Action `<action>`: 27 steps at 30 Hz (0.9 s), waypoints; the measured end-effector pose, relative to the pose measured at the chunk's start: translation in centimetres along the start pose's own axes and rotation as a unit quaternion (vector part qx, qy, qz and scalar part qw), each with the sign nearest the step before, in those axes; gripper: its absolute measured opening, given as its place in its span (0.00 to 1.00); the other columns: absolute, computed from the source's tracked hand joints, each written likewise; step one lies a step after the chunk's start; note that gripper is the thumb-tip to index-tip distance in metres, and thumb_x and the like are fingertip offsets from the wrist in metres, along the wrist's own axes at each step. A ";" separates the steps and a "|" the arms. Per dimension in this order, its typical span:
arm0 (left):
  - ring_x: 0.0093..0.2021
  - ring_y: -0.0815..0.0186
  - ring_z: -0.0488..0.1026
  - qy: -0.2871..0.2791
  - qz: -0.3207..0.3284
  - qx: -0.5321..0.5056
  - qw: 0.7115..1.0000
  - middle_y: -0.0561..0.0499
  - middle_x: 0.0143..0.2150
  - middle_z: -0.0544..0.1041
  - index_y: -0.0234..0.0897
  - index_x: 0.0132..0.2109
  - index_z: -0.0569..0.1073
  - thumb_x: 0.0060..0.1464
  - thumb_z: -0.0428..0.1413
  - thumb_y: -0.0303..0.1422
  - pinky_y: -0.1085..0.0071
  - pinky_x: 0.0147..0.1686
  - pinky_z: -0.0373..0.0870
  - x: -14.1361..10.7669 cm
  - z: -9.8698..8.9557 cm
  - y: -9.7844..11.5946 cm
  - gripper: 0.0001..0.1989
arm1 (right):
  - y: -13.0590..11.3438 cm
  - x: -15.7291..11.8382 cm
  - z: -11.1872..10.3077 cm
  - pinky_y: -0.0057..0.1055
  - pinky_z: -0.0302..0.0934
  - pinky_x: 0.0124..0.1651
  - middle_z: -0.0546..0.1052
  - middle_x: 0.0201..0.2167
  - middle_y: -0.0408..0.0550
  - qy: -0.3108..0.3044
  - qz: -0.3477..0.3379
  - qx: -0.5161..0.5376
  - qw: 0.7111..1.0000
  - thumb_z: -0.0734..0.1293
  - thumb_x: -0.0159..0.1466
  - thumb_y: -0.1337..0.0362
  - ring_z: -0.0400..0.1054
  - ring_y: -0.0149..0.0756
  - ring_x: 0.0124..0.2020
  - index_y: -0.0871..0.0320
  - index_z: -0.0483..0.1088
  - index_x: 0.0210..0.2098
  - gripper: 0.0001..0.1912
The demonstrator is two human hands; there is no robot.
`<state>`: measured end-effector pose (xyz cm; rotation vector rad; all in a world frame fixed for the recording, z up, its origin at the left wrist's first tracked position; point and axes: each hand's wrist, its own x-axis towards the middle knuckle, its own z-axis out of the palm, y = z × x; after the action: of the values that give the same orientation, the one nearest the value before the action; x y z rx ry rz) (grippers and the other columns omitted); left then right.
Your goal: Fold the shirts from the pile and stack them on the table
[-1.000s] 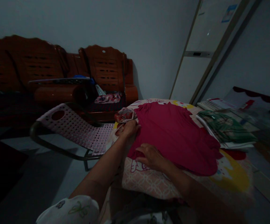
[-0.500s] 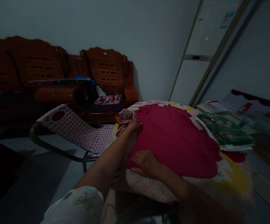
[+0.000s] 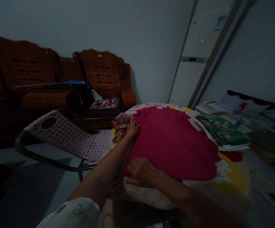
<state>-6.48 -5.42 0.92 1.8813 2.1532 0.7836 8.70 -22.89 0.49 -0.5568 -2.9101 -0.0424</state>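
Observation:
A magenta shirt (image 3: 170,142) lies spread over a rounded surface covered with a patterned cloth (image 3: 149,194). My left hand (image 3: 133,129) is closed on the shirt's left edge, its fingers bent and fingertips partly hidden. At the near left corner, my right hand (image 3: 142,172) curls its fingers on the fabric with the thumb lower down. Just left of my left hand is a red floral bundle with pale straps (image 3: 122,123).
A pink woven chair (image 3: 80,136) stands close on the left. Wooden seating (image 3: 101,72) lines the wall, with floral cloth (image 3: 106,103) on one seat. On the right, a folded green plaid cloth (image 3: 223,129) lies near papers (image 3: 213,107). A tall white unit (image 3: 192,63) stands behind.
The view has shifted slightly, so everything sits a little further left. My right hand's fingers are more curled at the shirt's corner. My left hand stays at the left edge.

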 end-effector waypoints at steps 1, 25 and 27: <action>0.46 0.59 0.76 -0.002 0.000 0.001 1.000 0.42 0.44 0.80 0.34 0.48 0.74 0.59 0.51 0.30 0.69 0.45 0.68 0.0 0.1 0.1 0.12 | -0.2 0.1 0.1 0.35 0.59 0.34 0.75 0.35 0.56 -0.006 -0.009 -0.012 1.000 0.62 0.67 0.52 0.68 0.42 0.35 0.63 0.70 0.39 0.18; 0.56 0.54 0.70 0.033 0.124 0.134 0.983 0.33 0.57 0.71 0.31 0.60 0.65 0.60 0.40 0.23 0.60 0.54 0.66 -0.2 -1.8 0.1 0.23 | 0.9 1.4 -1.3 0.25 0.57 0.39 0.79 0.37 0.46 0.028 0.034 0.261 0.964 0.65 0.66 0.63 0.70 0.31 0.35 0.58 0.77 0.41 0.10; 0.60 0.57 0.67 0.006 0.221 0.093 0.971 0.37 0.59 0.70 0.32 0.59 0.67 0.62 0.42 0.26 0.62 0.59 0.63 -0.2 -1.1 0.5 0.21 | 2.1 0.7 -1.9 0.25 0.57 0.39 0.80 0.36 0.47 0.040 0.076 0.264 0.961 0.64 0.65 0.66 0.71 0.31 0.35 0.60 0.77 0.39 0.09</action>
<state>-6.48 -5.87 2.09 2.5091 1.8886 0.6787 9.13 -20.85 2.47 -0.6516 -2.6235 0.6908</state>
